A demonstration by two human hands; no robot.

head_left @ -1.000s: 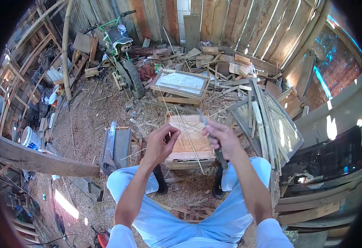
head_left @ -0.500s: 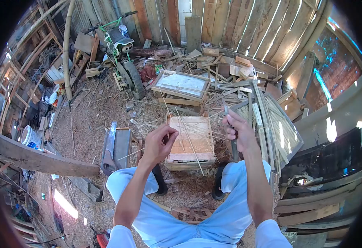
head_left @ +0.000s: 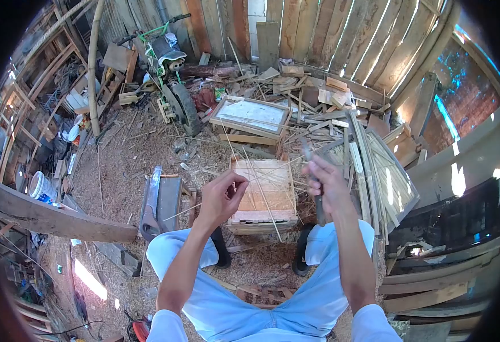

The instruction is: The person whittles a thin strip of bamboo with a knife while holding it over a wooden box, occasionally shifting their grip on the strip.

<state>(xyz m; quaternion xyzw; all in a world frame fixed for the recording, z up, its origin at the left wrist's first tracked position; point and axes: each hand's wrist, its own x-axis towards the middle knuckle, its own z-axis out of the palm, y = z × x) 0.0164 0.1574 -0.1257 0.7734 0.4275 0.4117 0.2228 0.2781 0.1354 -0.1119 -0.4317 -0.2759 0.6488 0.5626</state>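
My left hand (head_left: 222,199) is closed in a pinch on a thin pale strip of wood or bamboo, whose end (head_left: 175,215) sticks out to the lower left. In my right hand (head_left: 328,185) is a knife (head_left: 306,149), its blade pointing up and away and its dark handle running below the fist. Between the hands, a small wooden box (head_left: 264,221) stands on the ground in front of my feet. Several long thin strips (head_left: 265,201) lie across its top. Exactly where the held strip ends on the right is hard to make out.
A handsaw (head_left: 152,208) rests on a low bench (head_left: 171,199) at the left. Beyond the box sits a framed wooden piece (head_left: 252,117), with scrap wood (head_left: 284,85) behind. A small motorbike (head_left: 175,85) stands at the back; framed panels (head_left: 387,176) lean at the right.
The knife in my right hand has shifted slightly left, its blade tilting further that way and looking blurred. My left hand stays almost in place, still pinching the strip.
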